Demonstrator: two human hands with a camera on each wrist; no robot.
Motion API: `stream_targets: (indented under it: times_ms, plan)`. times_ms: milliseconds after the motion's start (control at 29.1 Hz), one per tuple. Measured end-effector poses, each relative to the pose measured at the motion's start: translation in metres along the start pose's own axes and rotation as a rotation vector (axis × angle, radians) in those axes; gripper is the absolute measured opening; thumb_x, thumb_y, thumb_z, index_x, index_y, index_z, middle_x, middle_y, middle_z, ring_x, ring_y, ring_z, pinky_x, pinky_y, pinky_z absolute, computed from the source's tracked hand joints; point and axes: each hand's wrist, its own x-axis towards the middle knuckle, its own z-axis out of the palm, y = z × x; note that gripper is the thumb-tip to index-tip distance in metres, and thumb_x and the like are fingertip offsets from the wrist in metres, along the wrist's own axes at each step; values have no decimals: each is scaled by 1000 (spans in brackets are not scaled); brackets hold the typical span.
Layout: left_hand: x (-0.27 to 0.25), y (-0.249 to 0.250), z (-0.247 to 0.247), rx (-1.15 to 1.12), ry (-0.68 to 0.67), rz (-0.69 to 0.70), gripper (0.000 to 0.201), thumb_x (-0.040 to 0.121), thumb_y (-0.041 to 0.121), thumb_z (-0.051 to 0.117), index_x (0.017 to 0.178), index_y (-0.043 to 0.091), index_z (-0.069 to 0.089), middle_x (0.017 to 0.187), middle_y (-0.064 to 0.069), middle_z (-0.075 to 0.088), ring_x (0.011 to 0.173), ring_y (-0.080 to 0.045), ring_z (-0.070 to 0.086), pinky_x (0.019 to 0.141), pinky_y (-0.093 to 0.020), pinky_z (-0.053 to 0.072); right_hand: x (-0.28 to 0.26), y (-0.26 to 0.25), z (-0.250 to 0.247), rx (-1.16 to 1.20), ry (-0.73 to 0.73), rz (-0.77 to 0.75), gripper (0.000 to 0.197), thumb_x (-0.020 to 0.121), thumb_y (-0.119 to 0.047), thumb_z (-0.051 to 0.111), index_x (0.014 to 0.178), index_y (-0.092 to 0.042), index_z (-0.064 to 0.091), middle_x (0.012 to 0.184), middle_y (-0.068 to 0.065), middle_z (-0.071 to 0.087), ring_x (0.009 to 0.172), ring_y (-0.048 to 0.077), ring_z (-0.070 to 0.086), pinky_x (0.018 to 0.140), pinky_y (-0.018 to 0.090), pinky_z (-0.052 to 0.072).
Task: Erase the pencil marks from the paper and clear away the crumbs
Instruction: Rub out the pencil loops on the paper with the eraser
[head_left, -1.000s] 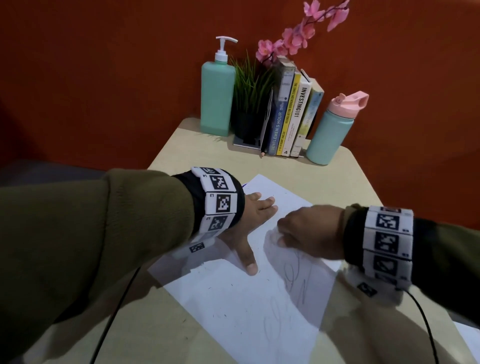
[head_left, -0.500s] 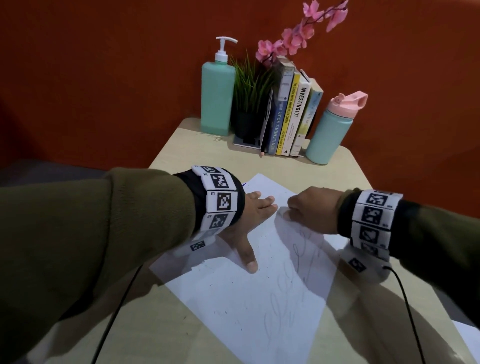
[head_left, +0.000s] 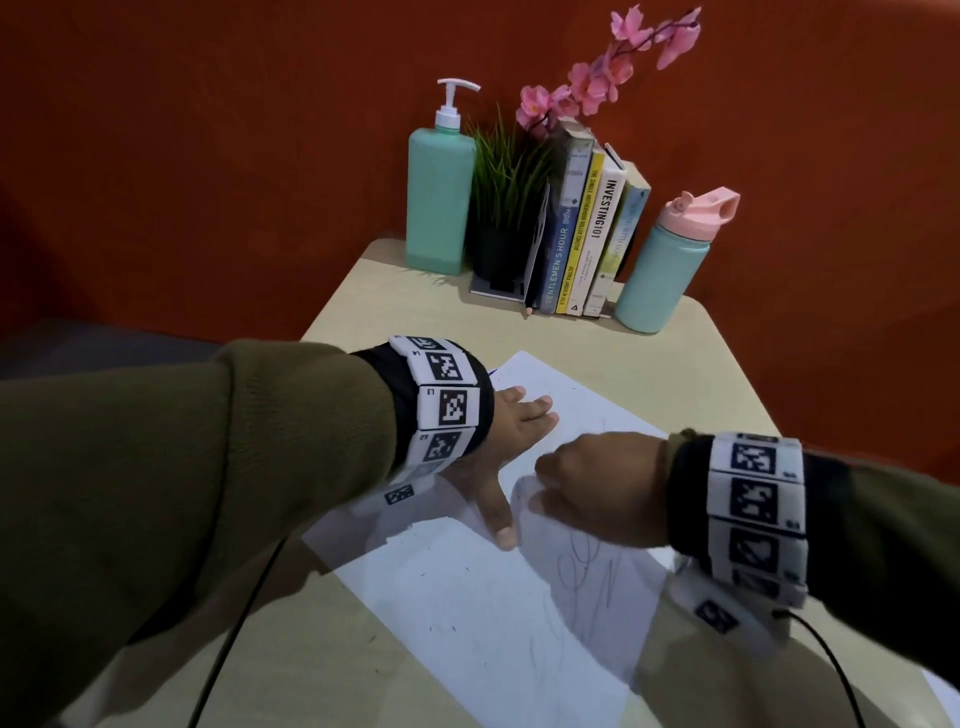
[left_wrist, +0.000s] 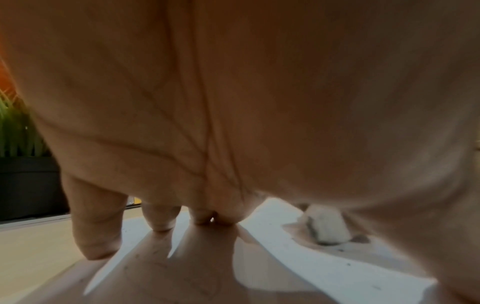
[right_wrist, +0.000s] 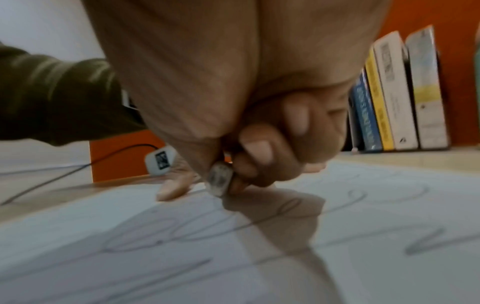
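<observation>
Head view, left to right. Left hand (head_left: 498, 457), centre-left of frame: fingers straight and spread, lying flat on the paper (head_left: 467, 613), thumb pointing toward the lower edge; it holds nothing and presses the sheet to the bench (head_left: 649, 374). The paper lies at an angle across the centre and lower centre. Small dark crumbs (head_left: 423, 574) are scattered over its left part; pencil marks (head_left: 587, 566) loop in its lower right part. Right hand (head_left: 597, 488), centre-right, just beside the left thumb: fingers curled, pinching a white eraser (right_wrist: 221, 179), whose greyed end touches the paper. Upper centre, at the far bench edge: pump bottle (head_left: 440, 197), potted grass (head_left: 506, 208), books (head_left: 587, 228), then water bottle (head_left: 670, 260).
</observation>
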Motion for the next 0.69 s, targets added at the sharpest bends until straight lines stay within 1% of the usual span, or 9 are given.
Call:
stream_targets:
  times_ms: [69,206,309,378,412,481,549,618,687]
  plan:
    - [-1,1,-1,5,-4,-3,134,68,78,64,154,16,-18,162,0,-22,150,-24,-14,119,-48,3,3,8,-1,-7,-25,20,34,98,-47,28,98,-23,52,100,5,63,90,27,61,83,40,50]
    - [-1,2,0,-4,3,-7,133,69,78,63,154,16,-18,162,-1,-21,150,-24,-13,119,-48,2,24,60,-16,-84,22,227,37,98,-45,30,96,-18,55,99,6,65,87,24,61,84,43,53]
    - [0,1,0,17,3,-6,134,67,80,63,154,16,-18,162,-1,-21,150,-24,-12,119,-49,3,18,45,-4,-60,42,125,37,98,-45,31,98,-18,56,95,4,65,85,23,62,81,42,53]
    - [0,1,-1,15,2,-9,135,66,80,63,154,17,-18,162,0,-21,150,-24,-12,119,-49,3,7,26,3,-26,25,31,38,97,-48,30,94,-19,54,92,3,64,84,24,61,80,41,52]
    - [0,1,-1,11,3,-10,135,67,80,63,154,17,-18,162,0,-21,150,-24,-13,119,-49,2,8,28,3,-15,18,27,38,97,-48,30,91,-19,53,91,3,63,83,23,60,80,41,52]
    - [1,1,1,-13,15,-7,135,66,79,65,154,17,-17,162,0,-20,150,-24,-12,118,-49,3,15,51,-4,-15,13,121,36,99,-47,30,87,-20,50,88,2,61,81,21,57,81,39,51]
    - [2,0,5,-42,33,-7,143,58,83,66,155,18,-15,163,0,-19,150,-23,-11,118,-50,4,18,71,-11,-17,23,219,33,100,-44,32,85,-21,50,89,2,60,81,20,56,82,39,51]
    - [3,0,5,-40,34,-3,146,53,86,64,155,18,-15,163,1,-19,150,-23,-11,118,-50,4,18,68,-5,-24,56,208,31,99,-43,32,86,-20,50,91,4,62,82,22,58,82,41,52]
    - [2,1,2,-11,11,-3,139,62,81,66,154,17,-16,163,-1,-20,150,-24,-12,119,-49,3,13,49,5,-23,77,121,32,98,-45,32,87,-20,49,91,4,62,82,23,60,79,41,52]
